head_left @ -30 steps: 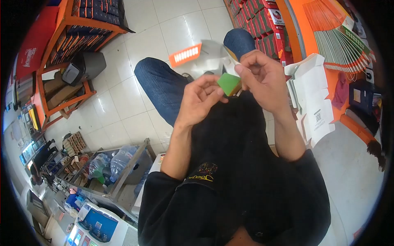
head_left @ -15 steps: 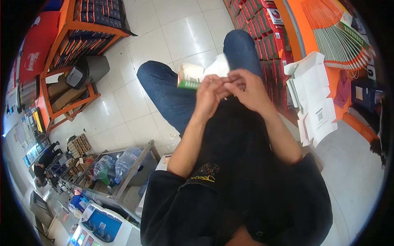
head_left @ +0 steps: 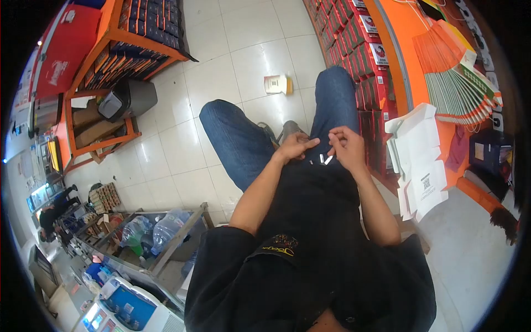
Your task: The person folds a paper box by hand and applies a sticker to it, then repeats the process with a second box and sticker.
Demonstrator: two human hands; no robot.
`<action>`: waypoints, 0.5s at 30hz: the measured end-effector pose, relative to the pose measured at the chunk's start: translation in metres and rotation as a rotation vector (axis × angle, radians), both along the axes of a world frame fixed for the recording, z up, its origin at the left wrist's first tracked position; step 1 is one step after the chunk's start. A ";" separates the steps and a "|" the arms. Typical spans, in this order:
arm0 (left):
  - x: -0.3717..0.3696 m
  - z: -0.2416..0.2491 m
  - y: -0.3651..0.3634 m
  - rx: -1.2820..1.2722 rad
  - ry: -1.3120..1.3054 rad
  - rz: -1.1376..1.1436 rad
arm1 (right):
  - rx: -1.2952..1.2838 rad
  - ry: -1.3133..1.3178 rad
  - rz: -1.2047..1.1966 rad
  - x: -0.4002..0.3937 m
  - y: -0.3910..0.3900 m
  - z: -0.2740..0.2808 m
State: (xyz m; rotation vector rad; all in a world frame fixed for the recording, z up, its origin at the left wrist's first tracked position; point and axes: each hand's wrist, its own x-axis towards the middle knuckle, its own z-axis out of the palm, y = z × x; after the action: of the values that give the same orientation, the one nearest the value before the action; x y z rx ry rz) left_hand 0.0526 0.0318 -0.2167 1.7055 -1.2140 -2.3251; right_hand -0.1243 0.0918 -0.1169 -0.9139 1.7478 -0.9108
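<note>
My left hand point(head_left: 297, 146) is over the lap, its thumb stretched to the right and apart from the fingers, with nothing visible in it. My right hand point(head_left: 347, 146) is beside it with fingers curled in a loose pinch; anything between them is hidden or too small to name. Several small white pieces point(head_left: 322, 159) are at the lap edge of the black shirt, just below the hands. An opened printed carton point(head_left: 278, 84), white with an orange end, lies on the tiled floor beyond the knees.
On the right, an orange table point(head_left: 406, 44) bears a fanned stack of flat cartons point(head_left: 459, 83) and an unfolded white carton point(head_left: 423, 166). Red boxes point(head_left: 365, 72) are stacked beneath. A grey bin point(head_left: 130, 99) stands by orange shelving at left. Plastic bottles point(head_left: 168, 229) sit lower left.
The printed carton has left the hands and lap and now lies on the floor. My hands have moved apart and closer to the body. Small white pieces now show in the lap.
</note>
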 end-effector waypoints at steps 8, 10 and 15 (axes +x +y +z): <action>-0.009 -0.032 -0.068 0.169 -0.177 -0.463 | -0.050 0.627 0.178 0.013 -0.015 -0.050; -0.003 -0.066 -0.097 0.021 -0.230 -0.569 | 0.101 0.669 0.225 0.014 -0.034 -0.057; 0.005 -0.208 -0.157 -0.285 -0.392 -0.472 | 0.871 0.739 0.355 0.001 -0.136 -0.085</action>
State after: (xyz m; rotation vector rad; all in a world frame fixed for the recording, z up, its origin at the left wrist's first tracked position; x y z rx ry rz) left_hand 0.0575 -0.1252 -0.4245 1.9933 -2.1022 -1.9126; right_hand -0.1237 -0.0443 -0.2021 -0.9435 2.1745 0.4983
